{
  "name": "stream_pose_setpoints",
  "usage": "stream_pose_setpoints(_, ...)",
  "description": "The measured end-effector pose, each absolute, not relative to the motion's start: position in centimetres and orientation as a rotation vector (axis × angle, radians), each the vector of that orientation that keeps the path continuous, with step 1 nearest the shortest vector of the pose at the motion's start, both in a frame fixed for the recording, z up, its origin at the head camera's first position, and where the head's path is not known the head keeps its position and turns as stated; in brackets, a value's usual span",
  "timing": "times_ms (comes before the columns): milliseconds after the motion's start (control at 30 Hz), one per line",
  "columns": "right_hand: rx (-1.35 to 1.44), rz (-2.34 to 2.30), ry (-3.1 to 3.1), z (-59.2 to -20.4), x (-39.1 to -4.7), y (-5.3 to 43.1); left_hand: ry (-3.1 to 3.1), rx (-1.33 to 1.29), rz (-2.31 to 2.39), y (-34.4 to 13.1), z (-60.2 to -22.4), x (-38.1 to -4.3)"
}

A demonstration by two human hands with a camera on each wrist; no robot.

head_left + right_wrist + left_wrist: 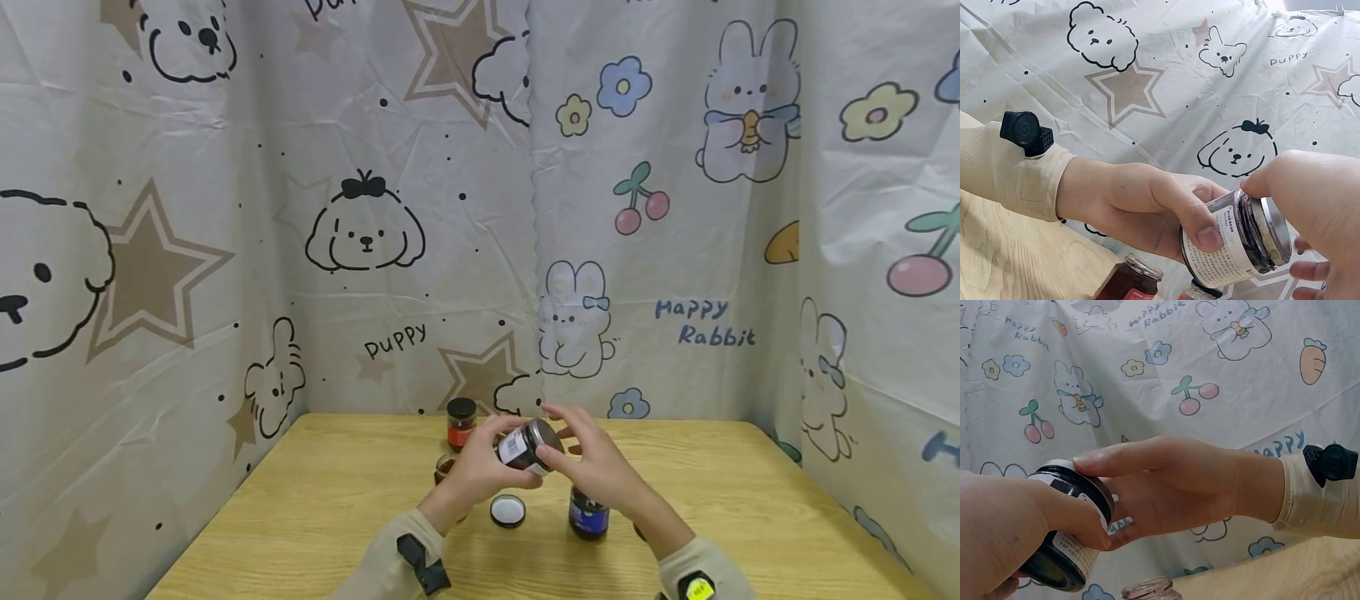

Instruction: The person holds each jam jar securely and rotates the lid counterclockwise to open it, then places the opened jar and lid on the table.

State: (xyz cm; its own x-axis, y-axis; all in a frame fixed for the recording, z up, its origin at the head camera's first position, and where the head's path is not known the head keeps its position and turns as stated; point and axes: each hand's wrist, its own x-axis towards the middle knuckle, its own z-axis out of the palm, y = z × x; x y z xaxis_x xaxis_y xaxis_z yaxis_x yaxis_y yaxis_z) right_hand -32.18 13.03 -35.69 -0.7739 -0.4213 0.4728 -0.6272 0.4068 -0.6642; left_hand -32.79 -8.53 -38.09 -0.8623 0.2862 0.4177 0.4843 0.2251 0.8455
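My left hand (pixel 477 463) grips a dark glass jar (pixel 517 450) by its body, thumb across the white printed label, and holds it tilted above the table. A metal-edged lid (pixel 1277 232) sits at the mouth of this jar, and dark smears show on the threads beside it. With its thumb at the lid's edge, my right hand (pixel 600 467) reaches in from the right; its other fingers are spread apart beyond the lid. Below the right hand stands a blue-labelled jar (pixel 588 521), whose bare glass mouth shows in the left wrist view.
A red-labelled jar (pixel 460 433) with a black lid stands at the back. Behind my left hand is an uncapped jar (pixel 444 467), partly hidden. One loose lid (pixel 507 511) lies white side up on the wooden table (pixel 300 517). Printed curtains (pixel 450 208) surround the table.
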Motion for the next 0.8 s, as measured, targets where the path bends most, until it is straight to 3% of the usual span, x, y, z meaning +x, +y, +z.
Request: stream_pose_setpoints(800,1.037,1.275,-2.493,-35.37,-32.33,13.86,-2.302,-0.741,-1.740,-8.46,-38.42,-33.06)
